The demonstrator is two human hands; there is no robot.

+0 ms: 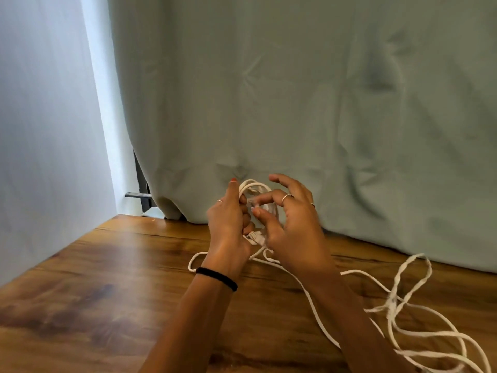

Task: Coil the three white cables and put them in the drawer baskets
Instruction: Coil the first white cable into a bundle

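Nearest me, at the right front of the wooden bench, lies the loose tangle of white cable, sprawled in slack loops; how many of the three cables are in it I cannot tell. From that heap one strand runs up and leftward across the boards, passing under the right forearm toward the hands. So the slack still to be wound lies to the right and nearer than the grip, and the right hand is the closer one to feed it.

Further back, the left hand is closed round a small coil held upright above the bench, a plug end hanging just below its fingers. The right hand's grip is half open, fingers spread, thumb and forefinger at the coil's face; whether they pinch the strand is unclear.

Behind hangs a pale green curtain. No drawer baskets are in view.
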